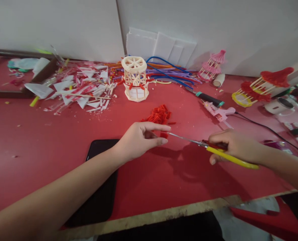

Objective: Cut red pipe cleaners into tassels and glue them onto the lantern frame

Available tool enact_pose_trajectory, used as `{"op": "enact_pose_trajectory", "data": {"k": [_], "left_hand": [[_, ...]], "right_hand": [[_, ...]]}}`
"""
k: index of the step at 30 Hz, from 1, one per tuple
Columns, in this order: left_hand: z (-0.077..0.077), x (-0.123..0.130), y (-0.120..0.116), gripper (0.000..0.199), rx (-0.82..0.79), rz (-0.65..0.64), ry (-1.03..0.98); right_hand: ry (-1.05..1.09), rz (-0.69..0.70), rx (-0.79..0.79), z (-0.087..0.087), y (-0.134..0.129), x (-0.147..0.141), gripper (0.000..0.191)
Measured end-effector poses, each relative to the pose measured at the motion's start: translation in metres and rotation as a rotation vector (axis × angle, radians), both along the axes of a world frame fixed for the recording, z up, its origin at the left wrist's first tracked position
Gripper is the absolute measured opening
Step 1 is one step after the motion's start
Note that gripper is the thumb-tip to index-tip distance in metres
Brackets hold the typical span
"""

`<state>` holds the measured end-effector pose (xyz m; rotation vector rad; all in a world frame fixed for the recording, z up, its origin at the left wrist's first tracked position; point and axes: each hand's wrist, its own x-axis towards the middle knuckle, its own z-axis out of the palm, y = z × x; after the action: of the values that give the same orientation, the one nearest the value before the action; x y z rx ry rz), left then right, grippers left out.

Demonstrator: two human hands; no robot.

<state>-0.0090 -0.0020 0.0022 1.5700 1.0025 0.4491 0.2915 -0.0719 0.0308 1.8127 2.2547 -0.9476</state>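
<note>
My left hand (136, 140) is closed in a pinch, thumb and forefinger at the end of a short red piece of pipe cleaner (164, 135). My right hand (235, 145) grips a pair of scissors (221, 155) with a yellow handle. Their thin blades point left and reach the red piece at my left fingertips; how far the blades are parted is hard to make out. Just beyond my left hand lies a pile of short red pipe cleaner pieces (159, 114). Behind that pile stands a cream lattice tower (135, 80) with red bits around its middle.
A black phone-like slab (102, 194) lies under my left forearm. Paper and stick scraps (81, 87) cover the back left, beside long coloured pipe cleaners (169, 72). To the right are a pink glue gun (219, 112) with its cord, a mug (279, 106) and small pagoda models (264, 85).
</note>
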Motion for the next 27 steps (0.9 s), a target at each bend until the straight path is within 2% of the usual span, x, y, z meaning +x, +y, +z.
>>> {"op": "enact_pose_trajectory", "data": {"k": [5,10,13,17,20,24,27], "left_hand": [[0.0,-0.005,0.007,0.042,0.306,0.134,0.042],[0.006,-0.009,0.016,0.038,0.441,0.235,0.064],[0.008,-0.01,0.027,0.037,0.545,0.22,0.124],[0.01,-0.006,0.041,0.034,0.707,0.105,0.277],[0.019,-0.003,0.048,0.032,0.779,0.072,0.303],[0.035,-0.016,0.059,0.03,0.838,0.254,0.285],[0.038,-0.044,0.075,0.027,0.912,0.419,0.402]], "right_hand": [[-0.102,-0.257,0.219,-0.011,0.004,0.005,0.065],[-0.193,-0.385,0.34,-0.027,0.012,0.004,0.063],[-0.222,-0.458,0.388,-0.037,0.016,0.006,0.053],[-0.147,-0.605,0.458,-0.052,0.013,0.012,0.046],[-0.104,-0.635,0.49,-0.06,0.008,0.011,0.05],[-0.127,-0.613,0.588,-0.065,0.004,0.0,0.05],[-0.151,-0.546,0.678,-0.068,0.006,-0.006,0.043]]}}
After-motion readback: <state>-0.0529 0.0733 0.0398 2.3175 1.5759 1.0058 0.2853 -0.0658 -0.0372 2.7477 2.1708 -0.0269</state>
